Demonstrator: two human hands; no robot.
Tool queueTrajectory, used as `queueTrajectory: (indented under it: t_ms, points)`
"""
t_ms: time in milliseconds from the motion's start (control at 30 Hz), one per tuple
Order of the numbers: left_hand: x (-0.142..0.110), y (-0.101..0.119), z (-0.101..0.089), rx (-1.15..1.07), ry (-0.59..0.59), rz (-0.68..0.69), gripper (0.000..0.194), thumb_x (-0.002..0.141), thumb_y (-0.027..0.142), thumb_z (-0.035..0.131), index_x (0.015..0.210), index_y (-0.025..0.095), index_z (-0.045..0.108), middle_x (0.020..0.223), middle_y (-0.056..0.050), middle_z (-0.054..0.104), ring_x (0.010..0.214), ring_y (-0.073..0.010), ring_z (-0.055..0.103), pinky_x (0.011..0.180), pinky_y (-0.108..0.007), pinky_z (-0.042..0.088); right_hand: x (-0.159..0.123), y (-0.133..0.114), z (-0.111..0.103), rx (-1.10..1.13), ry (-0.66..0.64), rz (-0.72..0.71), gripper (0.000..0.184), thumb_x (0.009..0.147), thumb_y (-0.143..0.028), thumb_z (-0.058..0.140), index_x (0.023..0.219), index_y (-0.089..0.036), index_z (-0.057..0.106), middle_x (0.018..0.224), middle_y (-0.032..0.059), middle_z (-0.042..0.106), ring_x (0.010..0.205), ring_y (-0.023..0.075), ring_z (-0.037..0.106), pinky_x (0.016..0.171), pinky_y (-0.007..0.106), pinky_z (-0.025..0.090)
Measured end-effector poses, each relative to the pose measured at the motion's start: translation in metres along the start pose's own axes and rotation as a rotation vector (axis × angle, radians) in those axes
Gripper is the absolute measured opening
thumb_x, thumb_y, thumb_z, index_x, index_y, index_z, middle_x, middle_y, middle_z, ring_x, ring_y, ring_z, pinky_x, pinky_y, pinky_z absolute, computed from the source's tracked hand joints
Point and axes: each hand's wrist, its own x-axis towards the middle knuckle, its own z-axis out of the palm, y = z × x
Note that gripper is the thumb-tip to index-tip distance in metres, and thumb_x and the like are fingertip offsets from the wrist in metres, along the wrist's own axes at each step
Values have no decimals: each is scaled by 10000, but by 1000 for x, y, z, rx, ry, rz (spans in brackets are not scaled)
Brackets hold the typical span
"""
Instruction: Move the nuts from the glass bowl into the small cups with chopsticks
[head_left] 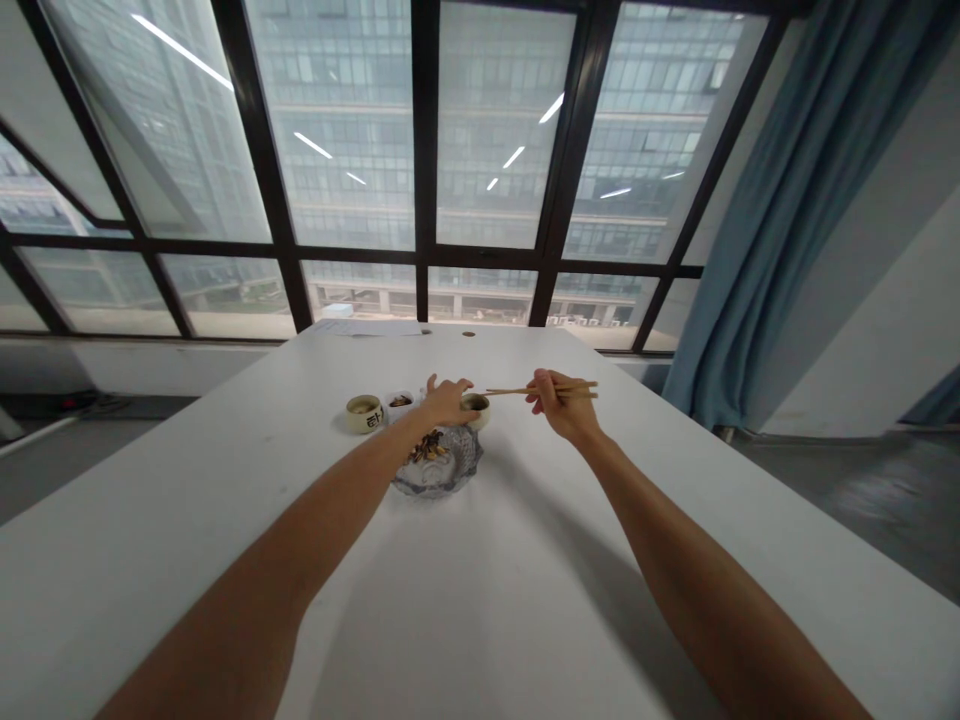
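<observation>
My left hand [448, 401] reaches across the glass bowl and is closed on the left side of a small pale cup [481, 417] with a dark inside. The cup is at the bowl's upper right edge; whether it is lifted off the table I cannot tell. My right hand [556, 402] grips a pair of wooden chopsticks [510, 391], their thin tips pointing left, close to the cup's rim. Below my left hand sits the scalloped clear glass bowl [442, 482], with dark and yellowish-brown dried pieces [429, 449] inside, partly hidden by my forearm.
Left of the bowl stands another pale cup [365, 415] with dark lettering. Beside it is a small white dish [400, 400] holding dark pieces. Paper [375, 328] and a small brown round thing [469, 334] lie at the white table's [510, 600] far edge, before the windows.
</observation>
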Motion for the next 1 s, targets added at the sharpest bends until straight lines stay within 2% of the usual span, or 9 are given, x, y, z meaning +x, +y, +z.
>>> queueTrajectory:
  t_ms: [100, 200, 333, 433, 533, 700, 867, 1000]
  points:
    - [-15, -23, -10, -6, 91, 13, 506, 891, 430, 600, 1357, 245, 535, 1390, -107, 647, 1364, -282, 530, 1245, -592, 112, 0, -9, 5, 85, 19, 18, 721, 882, -843, 443, 748, -177, 684, 603, 67, 692, 450, 157, 611, 417, 256, 460]
    - [-41, -59, -20, 11, 269, 9, 413, 924, 421, 566, 1298, 249, 587, 1419, -91, 633, 1375, -268, 523, 1254, -567, 131, -3, -18, 13, 171, -113, 55, 716, 845, -854, 497, 726, -171, 677, 575, 65, 678, 431, 151, 598, 404, 249, 461]
    - [-86, -107, -26, 52, 401, -84, 391, 913, 442, 587, 1226, 215, 643, 1395, -123, 645, 1336, -304, 558, 1201, -543, 303, -10, -26, 24, 139, -330, 26, 690, 850, -833, 517, 703, -176, 666, 610, 69, 695, 446, 147, 608, 417, 244, 464]
    - [-113, -128, -22, 52, 446, -157, 419, 910, 453, 598, 1252, 212, 630, 1410, -131, 629, 1335, -307, 555, 1138, -499, 416, -15, -25, 30, 31, -415, -66, 620, 923, -743, 508, 703, -186, 669, 607, 48, 688, 475, 149, 622, 463, 243, 464]
    - [-128, -135, -13, 26, 506, -215, 477, 925, 477, 583, 1319, 209, 579, 1442, -134, 594, 1355, -305, 533, 1124, -480, 453, -19, -23, 34, -61, -476, -198, 608, 974, -698, 455, 714, -197, 679, 576, 28, 653, 490, 148, 604, 505, 248, 448]
    - [-135, -137, 1, -57, 560, -234, 517, 944, 464, 560, 1373, 180, 511, 1469, -157, 555, 1375, -312, 507, 1151, -482, 438, -25, -25, 40, -198, -536, -372, 630, 1004, -704, 378, 763, -217, 698, 673, 44, 682, 580, 164, 623, 571, 262, 424]
    - [-136, -140, 7, -128, 561, -273, 518, 941, 451, 546, 1375, 174, 500, 1439, -148, 586, 1349, -312, 528, 1164, -484, 422, -32, -31, 45, -279, -563, -407, 671, 1017, -704, 318, 706, -229, 675, 601, 42, 626, 526, 171, 568, 554, 282, 383]
    - [-138, -138, 6, -147, 535, -290, 507, 939, 443, 531, 1374, 183, 509, 1439, -139, 594, 1349, -306, 530, 1157, -473, 425, -34, -39, 44, -273, -559, -397, 651, 1009, -708, 347, 739, -227, 694, 646, 57, 659, 554, 177, 590, 572, 283, 397]
